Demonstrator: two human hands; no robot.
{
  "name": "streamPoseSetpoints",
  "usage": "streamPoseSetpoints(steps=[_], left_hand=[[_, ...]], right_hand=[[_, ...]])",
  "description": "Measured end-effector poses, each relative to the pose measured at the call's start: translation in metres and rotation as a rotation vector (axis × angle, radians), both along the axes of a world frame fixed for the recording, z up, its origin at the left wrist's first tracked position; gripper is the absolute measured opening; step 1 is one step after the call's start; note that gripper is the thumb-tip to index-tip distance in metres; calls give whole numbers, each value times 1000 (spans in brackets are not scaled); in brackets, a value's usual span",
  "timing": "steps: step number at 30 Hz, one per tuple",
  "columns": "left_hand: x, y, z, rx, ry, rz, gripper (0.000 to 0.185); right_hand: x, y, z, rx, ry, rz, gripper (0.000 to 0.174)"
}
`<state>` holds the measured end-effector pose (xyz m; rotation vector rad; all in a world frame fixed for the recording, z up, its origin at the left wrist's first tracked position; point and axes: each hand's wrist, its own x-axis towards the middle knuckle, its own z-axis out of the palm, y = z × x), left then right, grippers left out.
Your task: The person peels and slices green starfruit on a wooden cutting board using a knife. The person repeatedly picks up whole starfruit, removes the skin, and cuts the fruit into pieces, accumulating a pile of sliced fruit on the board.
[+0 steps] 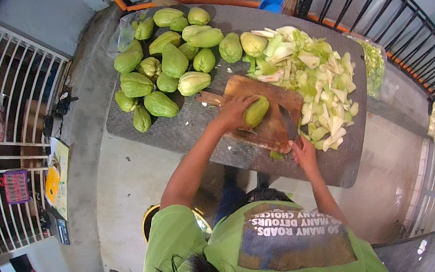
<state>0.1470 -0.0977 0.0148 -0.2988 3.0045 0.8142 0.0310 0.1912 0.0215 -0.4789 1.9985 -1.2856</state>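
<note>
A green chayote (258,111) lies on the worn wooden cutting board (241,85), with my left hand (235,112) gripping its left side. Some of those fingers are hidden behind the fruit. My right hand (304,152) holds a knife (290,124) by the handle. Its dark blade rests over the right part of the board, apart from the chayote. Beside the board on the right spreads a large heap of cut chayote pieces (323,89). Several whole chayotes (174,60) are grouped at the table's far left.
The dark table (182,131) has rounded corners. A bag of cut pieces (374,64) sits beyond its right edge, near a black metal rack (380,3). A blue dustpan (271,4) and a broom (293,2) lean behind. A bucket (152,221) stands on the floor at left.
</note>
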Motion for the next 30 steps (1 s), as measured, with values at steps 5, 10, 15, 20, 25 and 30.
streamPoseSetpoints(steps=[5, 10, 15, 20, 25, 30], left_hand=[[0, 58, 15, -203, -143, 416, 114], [-6, 78, 19, -147, -153, 638, 111], [-6, 80, 25, -280, -150, 454, 109], [-9, 82, 30, -358, -140, 395, 109], [-9, 77, 26, -335, -146, 387, 110], [-6, 74, 27, -313, -179, 374, 111]], right_hand=[[-15, 11, -23, -43, 131, 108, 28], [-29, -3, -44, -63, 354, 173, 29], [-40, -20, -22, -148, 332, 225, 29], [-38, -28, 2, -47, 51, 252, 29], [-27, -27, 11, -9, -59, 167, 29], [-24, -26, 6, -18, -86, 176, 25]])
